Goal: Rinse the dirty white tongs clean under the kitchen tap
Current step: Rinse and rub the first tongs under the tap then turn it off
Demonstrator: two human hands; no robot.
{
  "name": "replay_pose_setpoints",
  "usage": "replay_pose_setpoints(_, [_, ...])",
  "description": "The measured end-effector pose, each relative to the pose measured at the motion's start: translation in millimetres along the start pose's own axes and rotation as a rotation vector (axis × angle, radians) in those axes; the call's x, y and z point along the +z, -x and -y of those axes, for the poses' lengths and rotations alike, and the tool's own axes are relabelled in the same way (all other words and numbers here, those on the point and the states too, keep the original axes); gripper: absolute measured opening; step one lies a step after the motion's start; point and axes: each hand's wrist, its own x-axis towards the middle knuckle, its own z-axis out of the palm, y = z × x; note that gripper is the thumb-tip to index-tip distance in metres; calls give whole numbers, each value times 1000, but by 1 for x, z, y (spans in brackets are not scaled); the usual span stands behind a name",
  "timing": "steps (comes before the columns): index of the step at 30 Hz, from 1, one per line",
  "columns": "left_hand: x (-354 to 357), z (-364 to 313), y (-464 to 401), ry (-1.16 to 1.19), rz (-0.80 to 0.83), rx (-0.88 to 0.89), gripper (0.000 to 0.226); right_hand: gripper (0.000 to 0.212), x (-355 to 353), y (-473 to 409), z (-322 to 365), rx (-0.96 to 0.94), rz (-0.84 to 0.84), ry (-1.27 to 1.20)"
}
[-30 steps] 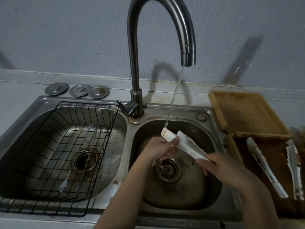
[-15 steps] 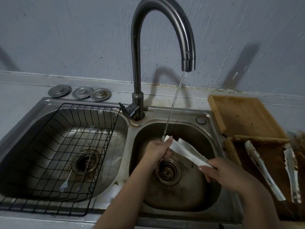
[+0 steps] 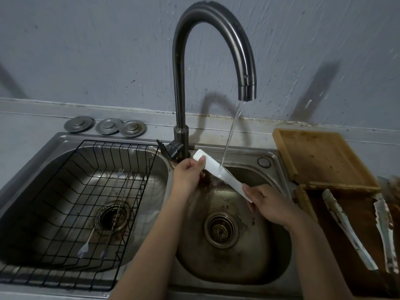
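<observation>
White tongs (image 3: 223,172) slant over the back of the right sink basin (image 3: 270,269). My left hand (image 3: 188,172) grips their upper end near the tap base. Their lower end is held by my right hand (image 3: 267,203). A thin stream of water falls from the curved steel tap (image 3: 246,92) onto the middle of the tongs. Both arms reach in from the bottom edge.
A black wire rack (image 3: 65,276) sits in the left basin with two thin metal utensils (image 3: 104,215). Three metal sink plugs (image 3: 106,126) lie on the back ledge. At the right stand a wooden board (image 3: 320,156) and a wooden tray (image 3: 303,198) with more dirty tongs (image 3: 348,230).
Both hands have moved the tongs up and back toward the tap base. The water now hits their middle instead of their tip, and the arms look pressed flat together.
</observation>
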Motion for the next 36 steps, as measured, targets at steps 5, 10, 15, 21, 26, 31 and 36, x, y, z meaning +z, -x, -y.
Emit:
replay_pose_setpoints(5, [-2, 1, 2, -26, 69, 34, 38, 63, -2, -3, -8, -32, -23, 24])
replay_pose_setpoints(10, [3, 4, 12, -28, 88, 25, 39, 62, -6, 3, -15, -7, -2, 56])
replay_pose_setpoints(15, [5, -2, 12, -68, 136, -110, 45, 51, -2, 14, -11, -22, -152, 232])
replay_pose_setpoints(21, [11, 5, 9, -58, 176, -66, 43, 23, 2, 26, -13, -106, -298, 489])
replay_pose_setpoints(26, [17, 11, 13, -73, 145, -1, 39, 48, 6, 31, -23, -41, -385, 141])
replay_pose_setpoints(31, [17, 15, 23, 38, 178, -41, 34, 22, 5, 29, -28, 33, -336, 134])
replay_pose_setpoints(36, [15, 23, 30, 33, 187, -87, 34, 15, 5, 29, -36, 131, -352, 7])
